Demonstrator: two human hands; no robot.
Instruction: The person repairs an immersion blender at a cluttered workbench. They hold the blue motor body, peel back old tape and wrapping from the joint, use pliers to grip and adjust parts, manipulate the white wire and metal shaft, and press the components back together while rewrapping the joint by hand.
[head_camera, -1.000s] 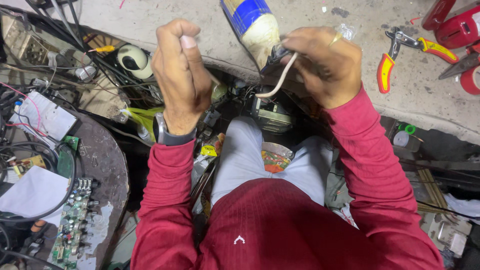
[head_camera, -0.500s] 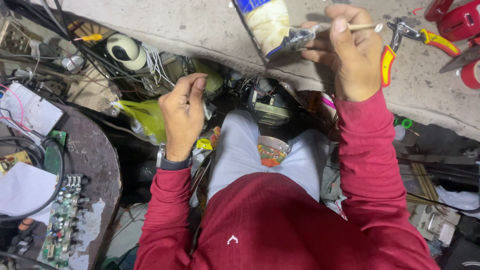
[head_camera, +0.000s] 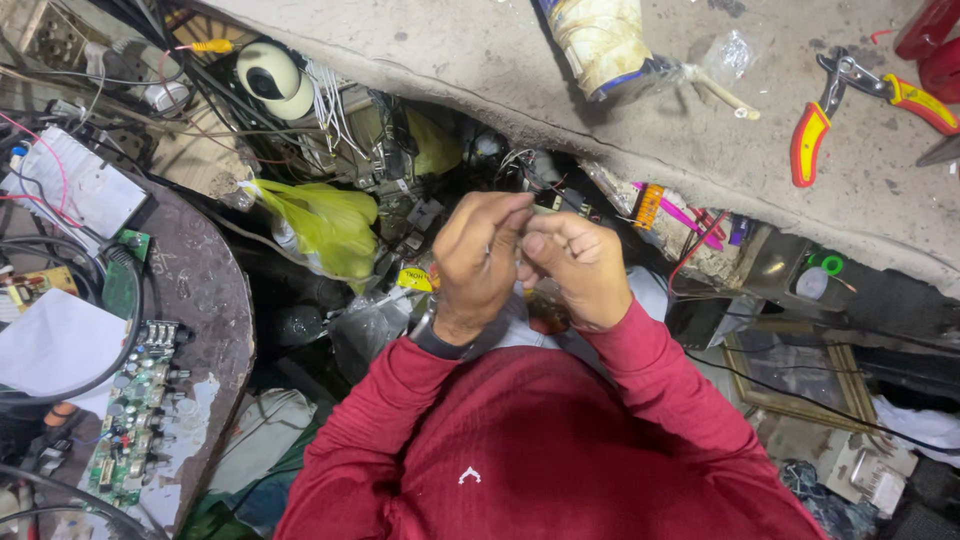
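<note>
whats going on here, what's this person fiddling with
A person in a red sweater has the left hand and right hand pressed together over the lap, fingertips pinching something too small to make out. On the concrete bench above lie red-and-yellow pliers and a taped bottle. A green circuit board sits at left.

A cylindrical package (head_camera: 603, 42) with a dirty cream wrapper and a blue band lies on the grey counter (head_camera: 480, 60) at the top. Below the counter edge, a crumpled yellow-green plastic bag (head_camera: 318, 222) hangs among cables, and a small yellow label (head_camera: 416, 278) sits just right of it. A white paper sheet (head_camera: 52, 342) lies at the left.
</note>
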